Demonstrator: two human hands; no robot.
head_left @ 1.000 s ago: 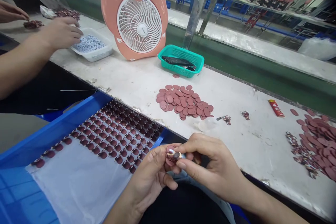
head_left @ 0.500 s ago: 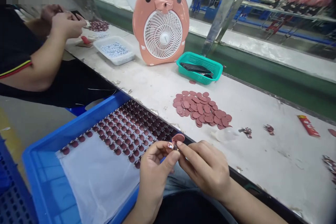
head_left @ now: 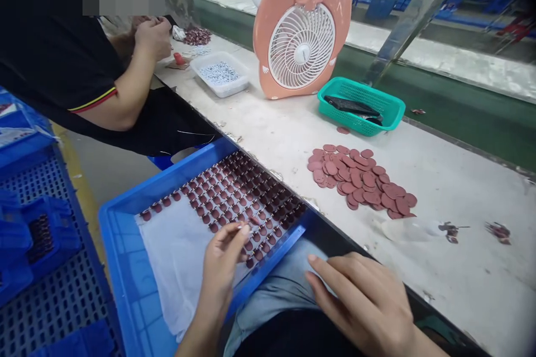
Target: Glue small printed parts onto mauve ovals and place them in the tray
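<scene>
My left hand (head_left: pixel 224 265) reaches into the blue tray (head_left: pixel 121 245), its thumb and forefinger pinched at the near end of the rows of dark red discs (head_left: pixel 238 192) lying on a white sheet (head_left: pixel 176 256). What the pinch holds is too small to name. My right hand (head_left: pixel 364 298) rests over my lap with the fingers stretched out and nothing in it. A heap of pink discs (head_left: pixel 362 181) lies on the white table (head_left: pixel 460 268) beyond my right hand.
A pink animal-shaped fan (head_left: pixel 301 28) and a green basket (head_left: pixel 362 106) stand at the back of the table. A co-worker's hands (head_left: pixel 153 36) work at the far left near a white tray (head_left: pixel 220 73). Blue crates (head_left: pixel 37 234) sit on the floor at left.
My hands have parted. The left hand moved down into the blue tray with the small piece, and the right hand dropped open over my lap. The view swung left.
</scene>
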